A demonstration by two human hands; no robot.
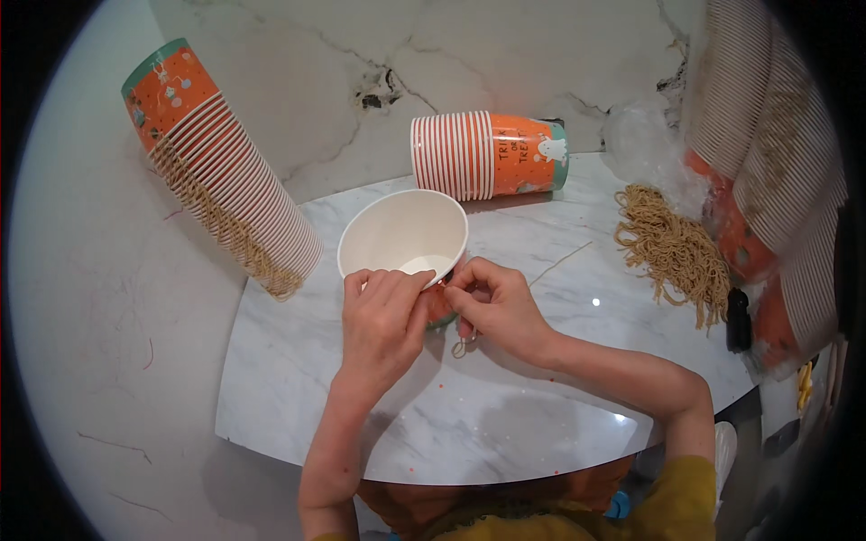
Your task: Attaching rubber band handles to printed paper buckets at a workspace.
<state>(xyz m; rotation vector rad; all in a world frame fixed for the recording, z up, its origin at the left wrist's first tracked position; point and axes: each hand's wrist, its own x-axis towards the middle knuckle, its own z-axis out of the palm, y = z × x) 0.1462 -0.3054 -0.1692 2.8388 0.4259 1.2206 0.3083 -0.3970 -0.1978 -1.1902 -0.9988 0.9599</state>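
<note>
A white-lined paper cup (397, 236) with an orange and green outside is tilted toward me on the marble-patterned table. My left hand (383, 317) grips its near rim, fingers over the edge and thumb close to the right hand. At the rim's right side, my right hand (502, 308) is closed in a pinch on a thin tan cord. A small loop of that cord (459, 349) hangs below the right fingers. The fingertips partly hide where the cord meets the cup.
Behind the cup lies a short stack of matching cups (528, 155). A tall stack (236, 167) with cord loops along its side leans at the left. A heap of tan cords (672, 252), a black object (738, 320) and bagged cup stacks (783, 162) are on the right.
</note>
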